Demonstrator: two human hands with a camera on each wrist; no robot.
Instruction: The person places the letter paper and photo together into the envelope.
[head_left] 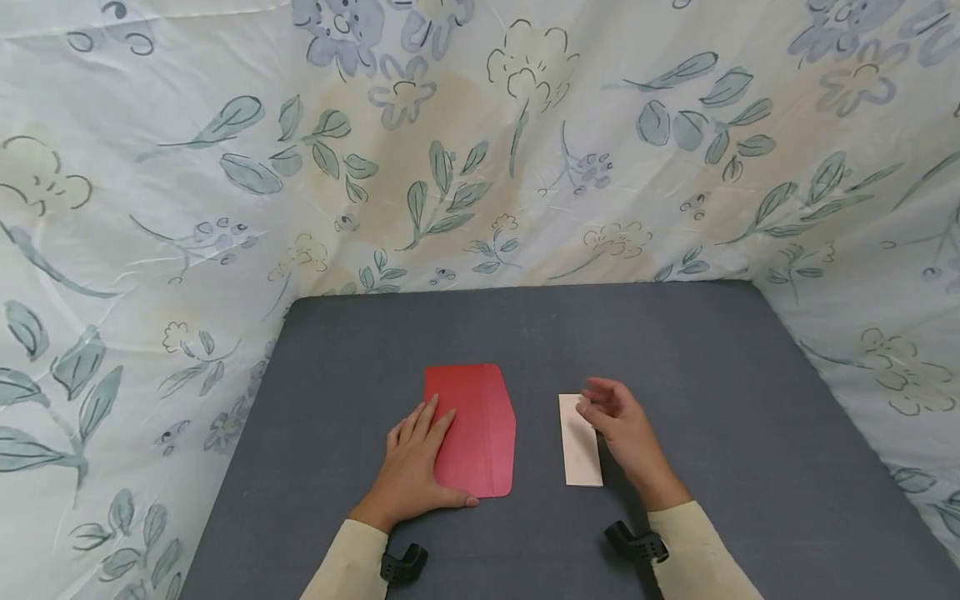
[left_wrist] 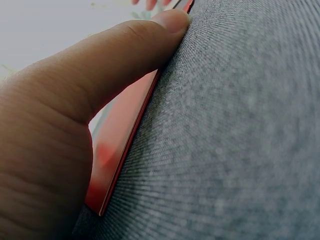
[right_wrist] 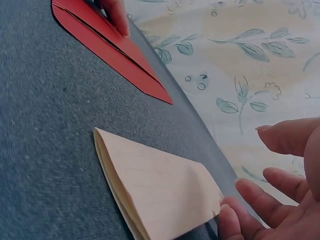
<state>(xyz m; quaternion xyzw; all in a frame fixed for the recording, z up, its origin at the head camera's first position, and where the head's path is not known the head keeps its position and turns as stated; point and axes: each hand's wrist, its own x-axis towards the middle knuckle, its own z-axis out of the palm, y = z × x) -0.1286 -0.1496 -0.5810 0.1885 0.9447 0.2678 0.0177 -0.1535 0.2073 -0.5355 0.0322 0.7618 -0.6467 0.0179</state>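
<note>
A red paper envelope (head_left: pixel 468 442) lies flat, its flap (head_left: pixel 501 442) unfolded toward the right. My left hand (head_left: pixel 412 471) rests on its left part with fingers spread, and the thumb (left_wrist: pixel 135 45) reaches along the near edge. To the right lies a cream sheet of paper (head_left: pixel 579 458), folded into a narrow strip; its layers gape slightly at one end in the right wrist view. Over the strip's far right edge is my right hand (head_left: pixel 626 433). Its fingers are loosely bent, with thumb and fingertips (right_wrist: pixel 230 212) apart and one fingertip right at the paper's edge.
Dark grey cloth covers the table (head_left: pixel 360 342), which ends at a straight far edge. Behind and beside it hangs a white curtain (head_left: pixel 450 167) with flowers and leaves. Each wrist carries a black strap-on device (head_left: pixel 405 565).
</note>
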